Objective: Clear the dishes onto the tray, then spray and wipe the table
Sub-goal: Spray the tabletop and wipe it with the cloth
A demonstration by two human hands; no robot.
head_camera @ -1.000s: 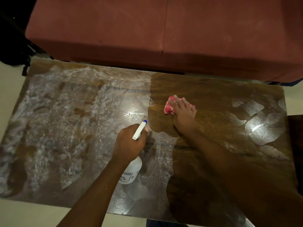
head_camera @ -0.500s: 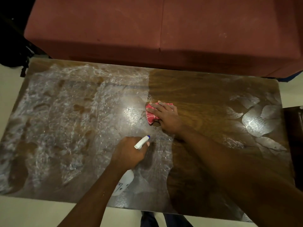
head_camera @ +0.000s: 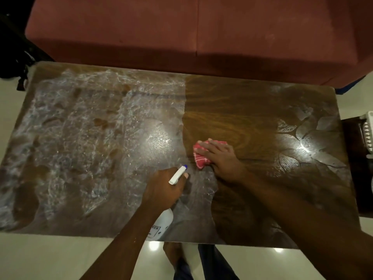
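home living rm | red sofa (head_camera: 201, 33) behind low wood coffee table (head_camera: 252, 102) | tile floor (head_camera: 40, 257)

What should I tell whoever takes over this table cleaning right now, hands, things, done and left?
Left hand: gripping the spray bottle, nozzle pointing away over the table.
Right hand: pressed flat on the red cloth near the table's middle.
Table: no dishes on it; a white tray shows at the right edge, contents unclear.
Done: middle strip wiped to bare wood.
Left: the foamy left half and the streaky patches at the far right need wiping.
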